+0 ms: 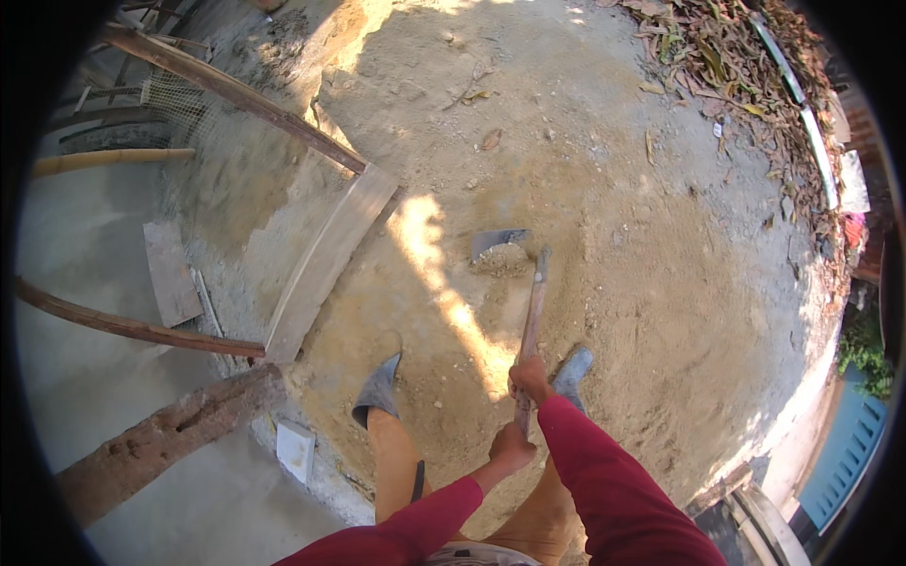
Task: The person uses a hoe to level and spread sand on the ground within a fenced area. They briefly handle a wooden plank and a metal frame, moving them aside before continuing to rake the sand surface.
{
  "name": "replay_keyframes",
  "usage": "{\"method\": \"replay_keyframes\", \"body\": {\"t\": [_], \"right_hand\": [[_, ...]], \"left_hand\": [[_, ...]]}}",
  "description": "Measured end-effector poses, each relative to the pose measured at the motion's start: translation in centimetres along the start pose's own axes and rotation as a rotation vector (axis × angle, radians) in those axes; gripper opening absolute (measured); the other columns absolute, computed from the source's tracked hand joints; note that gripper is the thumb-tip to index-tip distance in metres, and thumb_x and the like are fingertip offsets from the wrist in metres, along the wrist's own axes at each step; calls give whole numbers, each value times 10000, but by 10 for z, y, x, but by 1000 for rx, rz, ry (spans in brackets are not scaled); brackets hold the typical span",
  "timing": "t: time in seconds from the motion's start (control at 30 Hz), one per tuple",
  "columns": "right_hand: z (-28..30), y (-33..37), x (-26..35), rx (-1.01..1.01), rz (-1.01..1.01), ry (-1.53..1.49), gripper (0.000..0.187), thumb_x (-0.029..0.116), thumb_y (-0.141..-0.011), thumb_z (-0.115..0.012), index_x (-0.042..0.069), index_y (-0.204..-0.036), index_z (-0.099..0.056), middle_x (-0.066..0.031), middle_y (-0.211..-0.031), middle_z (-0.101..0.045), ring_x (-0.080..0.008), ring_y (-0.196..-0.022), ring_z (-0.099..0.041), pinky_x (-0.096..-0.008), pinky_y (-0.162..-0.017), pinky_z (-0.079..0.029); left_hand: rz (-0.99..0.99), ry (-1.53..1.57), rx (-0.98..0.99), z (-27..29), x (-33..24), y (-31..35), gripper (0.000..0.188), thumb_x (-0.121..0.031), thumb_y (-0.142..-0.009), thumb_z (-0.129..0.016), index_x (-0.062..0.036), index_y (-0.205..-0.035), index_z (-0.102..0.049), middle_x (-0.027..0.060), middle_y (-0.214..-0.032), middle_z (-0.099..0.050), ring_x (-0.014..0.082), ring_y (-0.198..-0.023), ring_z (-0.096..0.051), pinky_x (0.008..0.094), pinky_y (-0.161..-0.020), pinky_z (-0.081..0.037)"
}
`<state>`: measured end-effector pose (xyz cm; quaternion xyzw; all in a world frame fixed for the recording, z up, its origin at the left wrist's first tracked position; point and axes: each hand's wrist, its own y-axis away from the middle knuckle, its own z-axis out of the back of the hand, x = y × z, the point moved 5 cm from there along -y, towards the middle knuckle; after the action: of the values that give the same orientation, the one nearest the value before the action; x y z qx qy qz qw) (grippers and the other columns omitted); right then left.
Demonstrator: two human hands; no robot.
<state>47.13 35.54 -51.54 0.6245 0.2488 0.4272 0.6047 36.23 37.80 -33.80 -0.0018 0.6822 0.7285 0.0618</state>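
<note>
- The right hand (530, 379) is closed around the wooden handle (532, 311) of a hoe, higher up the shaft.
- The left hand (511, 447) is closed around the same handle at its near end, just behind the right hand.
- The blade (497, 242) lies on the sand pile (604, 189) ahead of the 2 feet, with a clump of sand (501, 259) resting on it.
- The hoe runs almost straight out from the body, between the left shoe (377, 389) and the right shoe (572, 368).
- A curved plank (326, 264) edges the pile on the left; beyond it lies wet grey cement (85, 377), with a log (165, 439) near the left foot.
- Dry leaves (727, 66) lie along the far right rim.
- To pull well, I would keep both grips firm, the blade flat and low, and draw the load straight back between the feet, keeping the shoes clear of the blade's path.
- Short pulls should spill less sand off the blade.
</note>
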Motion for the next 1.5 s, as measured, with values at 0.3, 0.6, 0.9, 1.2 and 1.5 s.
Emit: {"method": "replay_keyframes", "body": {"t": [0.3, 0.6, 0.9, 1.2, 1.5], "right_hand": [[-131, 176, -116, -25, -439, -995, 150, -74, -833, -635, -55, -813, -488, -165, -691, -528, -293, -523, -573, -479, -443, -507], [-82, 188, -83, -165, -374, -1034, 156, -35, -816, -615, -9, -744, -479, -106, -598, -488, -246, -434, -528, -426, -402, -474], [256, -81, 112, -351, 410, -644, 176, 72, -873, -657, -53, -891, -534, -102, -666, -559, -190, -480, -566, -349, -398, -494], [216, -95, -37, -329, 14, -207, 154, 8, -846, -594, -102, -745, -633, -187, -621, -631, -293, -500, -642, -438, -428, -506], [39, 74, -177, -203, -147, -395, 127, -7, -749, -645, -75, -652, -599, -182, -580, -602, -298, -479, -634, -435, -442, -520]], "left_hand": [[81, -466, 209, 60, 134, 195, 542, -361, -767, -746, 20, -1129, -618, 262, -1099, -684, 402, -1024, -676, 479, -885, -525], [38, -689, 78, 46, 113, 204, 473, -288, -777, -718, 16, -1105, -561, 239, -926, -693, 426, -884, -688, 515, -801, -539], [-426, -329, -411, -12, -236, -92, 350, -90, -822, -648, 59, -1103, -502, 277, -1016, -674, 443, -980, -672, 513, -838, -537], [-183, -344, -93, -103, -160, -86, 450, -156, -793, -733, 36, -1162, -563, 253, -1149, -669, 402, -1107, -656, 489, -910, -537], [63, -396, 162, -107, 11, 76, 386, -151, -790, -700, 29, -1113, -591, 250, -1091, -680, 404, -1057, -672, 488, -877, -540]]}}
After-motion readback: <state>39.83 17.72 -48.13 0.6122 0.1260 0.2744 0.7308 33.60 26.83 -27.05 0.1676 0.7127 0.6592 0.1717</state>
